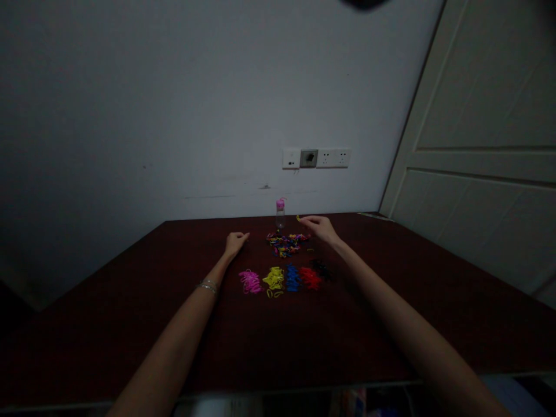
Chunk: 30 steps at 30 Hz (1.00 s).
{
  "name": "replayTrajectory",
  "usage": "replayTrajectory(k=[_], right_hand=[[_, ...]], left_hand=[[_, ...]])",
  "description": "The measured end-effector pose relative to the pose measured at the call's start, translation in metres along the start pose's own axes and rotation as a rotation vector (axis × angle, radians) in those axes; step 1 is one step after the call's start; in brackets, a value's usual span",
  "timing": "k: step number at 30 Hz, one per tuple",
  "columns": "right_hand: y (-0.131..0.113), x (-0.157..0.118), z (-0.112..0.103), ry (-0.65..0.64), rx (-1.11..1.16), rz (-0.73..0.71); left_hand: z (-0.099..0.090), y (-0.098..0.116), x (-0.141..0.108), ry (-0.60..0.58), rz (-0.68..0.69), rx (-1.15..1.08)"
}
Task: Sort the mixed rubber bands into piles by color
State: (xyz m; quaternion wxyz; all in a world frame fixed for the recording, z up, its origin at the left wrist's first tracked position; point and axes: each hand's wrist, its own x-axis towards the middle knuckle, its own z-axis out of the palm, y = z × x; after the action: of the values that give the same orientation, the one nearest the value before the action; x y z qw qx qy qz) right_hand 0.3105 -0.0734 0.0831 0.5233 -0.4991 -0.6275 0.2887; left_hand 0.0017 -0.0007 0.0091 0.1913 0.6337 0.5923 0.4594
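Note:
My right hand (318,227) pinches a small yellow band (298,219) above the table, at the right of a mixed pile of coloured bands (286,244). Left of that pile, my left hand (237,242) rests closed near the tabletop; whether its fingers hold anything is too small to tell. Nearer to me lie separate heaps in a row: pink bands (251,281), yellow bands (274,278), blue bands (293,278), red bands (310,278) and black bands (321,269). Two loose yellow bands lie just in front of the yellow heap.
A clear bottle with a pink cap (280,214) stands behind the mixed pile. The dark red table (130,307) meets a pale wall with sockets (333,158). A white panelled door (486,156) is on the right. Items show beneath the table's front edge.

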Motion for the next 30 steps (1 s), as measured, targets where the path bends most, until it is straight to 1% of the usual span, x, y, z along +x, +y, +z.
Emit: replayTrajectory(k=[3,5,7,11,14,18,21,23,25,27,30], right_hand=[[-0.006,-0.004,0.004,-0.002,0.037,0.002],[-0.009,-0.008,0.007,-0.036,-0.001,-0.026],[-0.009,-0.014,0.011,-0.11,-0.068,-0.076],[-0.004,-0.037,0.026,-0.342,-0.182,-0.191],[0.001,-0.056,0.04,-0.489,-0.316,-0.25],[0.003,-0.071,0.051,-0.586,-0.476,-0.329],[0.001,-0.073,0.053,-0.631,-0.459,-0.358],[0.001,-0.07,0.05,-0.639,-0.422,-0.36],[0.002,-0.064,0.044,-0.603,-0.39,-0.346],[0.007,-0.056,0.034,-0.531,-0.37,-0.314],[0.022,-0.043,0.011,-0.396,-0.383,-0.246]], left_hand=[[0.001,-0.002,0.001,-0.009,-0.002,-0.002],[0.002,-0.003,0.002,-0.009,-0.003,-0.001],[0.003,-0.004,0.003,-0.001,0.002,0.001],[0.004,-0.008,0.005,0.004,0.031,0.003],[0.006,-0.011,0.007,-0.001,0.04,0.014],[0.006,-0.013,0.007,-0.004,0.032,0.012],[0.005,-0.011,0.005,-0.007,0.046,-0.003],[0.004,-0.009,0.004,-0.008,0.044,-0.005],[0.003,-0.008,0.003,-0.005,0.034,-0.001],[0.003,-0.008,0.003,0.002,0.034,-0.001],[0.003,-0.008,0.002,0.001,0.038,-0.003]])
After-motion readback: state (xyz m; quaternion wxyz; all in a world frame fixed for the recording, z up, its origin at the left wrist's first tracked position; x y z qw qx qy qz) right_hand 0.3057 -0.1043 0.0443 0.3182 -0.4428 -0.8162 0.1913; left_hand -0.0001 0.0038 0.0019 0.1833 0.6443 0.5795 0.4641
